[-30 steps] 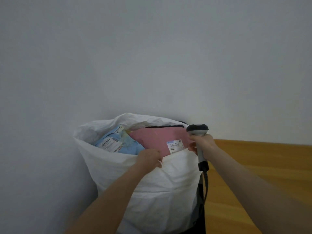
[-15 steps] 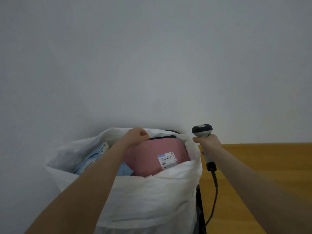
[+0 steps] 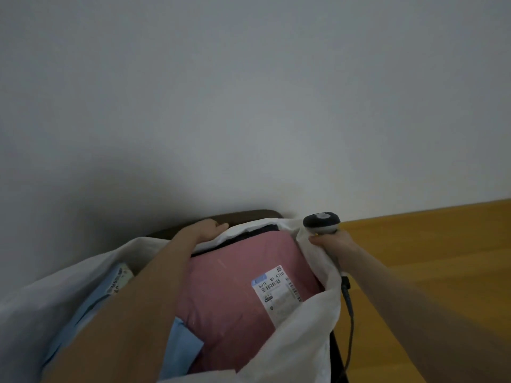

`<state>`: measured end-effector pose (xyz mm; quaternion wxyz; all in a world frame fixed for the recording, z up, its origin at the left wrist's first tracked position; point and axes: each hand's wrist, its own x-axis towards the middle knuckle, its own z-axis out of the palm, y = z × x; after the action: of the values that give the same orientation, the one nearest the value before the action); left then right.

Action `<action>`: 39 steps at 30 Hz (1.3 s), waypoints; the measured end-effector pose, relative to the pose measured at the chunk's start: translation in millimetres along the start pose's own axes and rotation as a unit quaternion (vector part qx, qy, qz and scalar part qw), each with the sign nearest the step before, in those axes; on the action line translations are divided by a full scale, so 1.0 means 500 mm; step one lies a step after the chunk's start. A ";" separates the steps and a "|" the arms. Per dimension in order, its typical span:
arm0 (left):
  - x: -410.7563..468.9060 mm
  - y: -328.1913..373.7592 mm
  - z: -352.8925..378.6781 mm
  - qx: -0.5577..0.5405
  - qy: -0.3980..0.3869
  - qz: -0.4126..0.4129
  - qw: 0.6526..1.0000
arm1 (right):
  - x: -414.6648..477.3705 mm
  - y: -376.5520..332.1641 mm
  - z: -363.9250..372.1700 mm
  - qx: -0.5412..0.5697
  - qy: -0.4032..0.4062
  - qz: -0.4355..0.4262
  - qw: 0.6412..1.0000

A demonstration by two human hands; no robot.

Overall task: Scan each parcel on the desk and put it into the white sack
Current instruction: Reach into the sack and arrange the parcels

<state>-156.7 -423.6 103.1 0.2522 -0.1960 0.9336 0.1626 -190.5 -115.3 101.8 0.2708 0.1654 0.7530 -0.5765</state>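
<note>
One dark backrest (image 3: 250,215) behind white sack (image 3: 302,330)

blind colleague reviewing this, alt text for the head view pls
A pink parcel with a white label lies in the white sack beside a blue parcel. The left hand touches its far rim; the right hand grips a scanner.

Your picture is dim and grey. Shadow pools on the wall (image 3: 116,205) left of the white sack (image 3: 304,335), whose near rim blurs.
</note>
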 end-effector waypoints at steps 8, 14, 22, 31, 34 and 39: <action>-0.001 0.006 -0.001 -0.070 0.051 -0.019 0.996 | -0.014 -0.024 0.033 -0.021 0.072 -0.020 0.997; -0.085 0.043 -0.163 -0.228 0.316 0.041 0.920 | -0.069 -0.073 0.015 -0.018 0.115 -0.090 0.989; -0.100 0.147 -0.137 -0.057 0.179 0.107 0.976 | -0.120 -0.074 -0.018 -0.036 0.074 -0.153 0.985; -0.052 0.290 0.005 0.155 -0.024 0.139 0.978 | -0.140 -0.040 -0.070 0.003 0.065 -0.155 0.986; -0.064 0.287 0.004 0.063 0.050 0.158 0.984 | -0.140 -0.025 -0.089 0.042 0.064 -0.147 0.986; -0.111 0.321 -0.105 -0.200 0.230 0.176 0.936 | -0.151 -0.008 -0.107 0.037 0.044 -0.147 0.987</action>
<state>-205.7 -289.4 208.3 -0.0467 -0.1067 0.9340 0.3378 -144.0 -60.2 160.2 0.1430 0.0877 0.7588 -0.6294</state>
